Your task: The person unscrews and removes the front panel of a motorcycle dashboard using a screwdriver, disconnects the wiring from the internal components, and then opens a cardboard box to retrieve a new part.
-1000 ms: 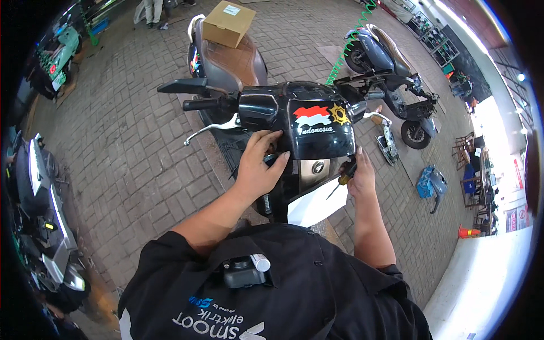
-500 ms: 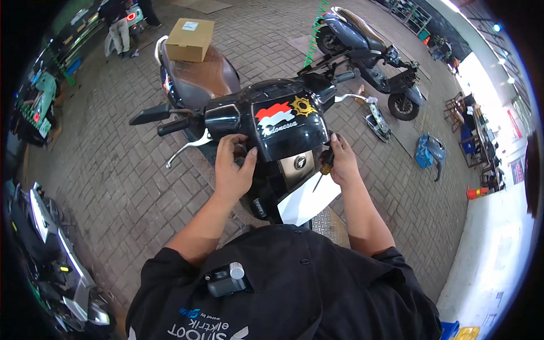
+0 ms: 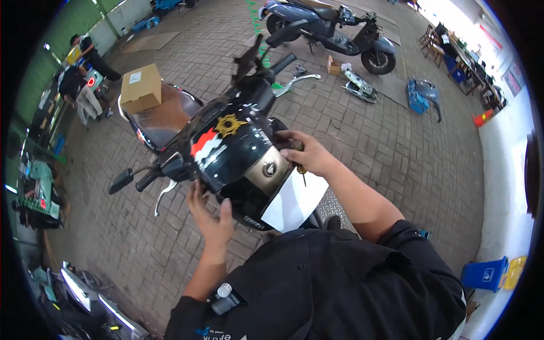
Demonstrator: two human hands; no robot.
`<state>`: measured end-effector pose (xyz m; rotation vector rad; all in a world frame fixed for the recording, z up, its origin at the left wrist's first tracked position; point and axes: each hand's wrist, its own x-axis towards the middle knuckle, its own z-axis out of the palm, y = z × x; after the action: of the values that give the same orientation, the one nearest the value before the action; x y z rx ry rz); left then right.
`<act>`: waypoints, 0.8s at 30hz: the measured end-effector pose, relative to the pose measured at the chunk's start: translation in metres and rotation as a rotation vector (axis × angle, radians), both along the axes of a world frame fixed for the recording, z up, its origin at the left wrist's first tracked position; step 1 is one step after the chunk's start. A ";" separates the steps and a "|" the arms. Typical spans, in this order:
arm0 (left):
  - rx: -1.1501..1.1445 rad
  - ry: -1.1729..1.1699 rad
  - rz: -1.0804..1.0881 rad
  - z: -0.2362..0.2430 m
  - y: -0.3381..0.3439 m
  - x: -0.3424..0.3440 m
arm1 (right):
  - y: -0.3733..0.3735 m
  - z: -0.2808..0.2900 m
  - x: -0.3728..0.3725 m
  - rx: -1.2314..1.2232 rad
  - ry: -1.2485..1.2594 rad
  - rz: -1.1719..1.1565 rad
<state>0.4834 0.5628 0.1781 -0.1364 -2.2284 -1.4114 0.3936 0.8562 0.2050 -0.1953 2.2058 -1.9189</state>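
Around a scooter's black front cover (image 3: 238,152), left fingers (image 3: 226,212) spread apart, right fingers (image 3: 294,135) closed on a screwdriver (image 3: 301,169).

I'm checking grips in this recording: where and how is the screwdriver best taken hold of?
Probably by the thick screwdriver handle, from the person's right, where the right hand has it: the handle lies at the far end, while the thin shaft points back toward the person, offering little to grip.
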 end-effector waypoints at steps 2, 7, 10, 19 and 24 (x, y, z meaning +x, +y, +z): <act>0.056 0.067 0.045 -0.004 -0.008 -0.007 | 0.002 0.006 -0.001 -0.005 -0.099 0.144; 0.065 0.201 0.191 0.045 0.011 -0.028 | 0.031 0.009 -0.008 -0.091 -0.202 0.290; -0.029 0.250 0.247 0.068 0.037 -0.052 | 0.045 -0.015 -0.029 -0.168 -0.031 0.328; -0.690 0.149 0.341 0.069 0.064 -0.060 | 0.057 -0.051 -0.050 -0.797 -0.117 -0.013; -0.674 0.137 0.238 0.069 0.054 -0.049 | 0.041 -0.062 -0.052 -0.769 -0.106 -0.238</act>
<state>0.4347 0.6172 0.2469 -0.1768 -2.4165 -0.4766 0.3415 0.8972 0.1431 0.0615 1.3715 -2.7471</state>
